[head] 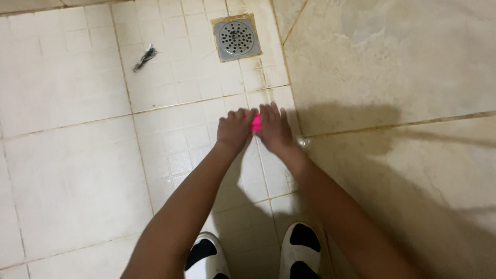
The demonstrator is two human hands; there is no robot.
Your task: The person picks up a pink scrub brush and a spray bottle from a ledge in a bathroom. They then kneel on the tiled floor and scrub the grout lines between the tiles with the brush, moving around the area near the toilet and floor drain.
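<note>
Standing on a tiled bathroom floor (77, 170), I hold both arms straight out and down, my hands meeting over a small bright pink thing (256, 123) pressed between them. My left hand (233, 129) curls round its left side, fingers (238, 114) bent and closed against it; my right hand (275, 129) covers the right side, fingers (272, 111) flatter and a little spread, pointing to the far side. So little of the pink thing shows between the two hands that I cannot tell what it is, only that both hands have hold of it, well above the floor, near the middle of the scene.

The two-handed hold keeps it steady and away from my body, out over the wet-looking tiles rather than over my feet. Farther off, just left of the seam where small white tiles meet larger beige ones, sits a round metal drain (236, 37) in its stained square frame. A dark clump, perhaps hair (145, 57), lies on the tiles far left of it. Nearest to me, my black-and-white slippers (206, 256) stand apart on the floor, with my arms' shadow falling to the right.
</note>
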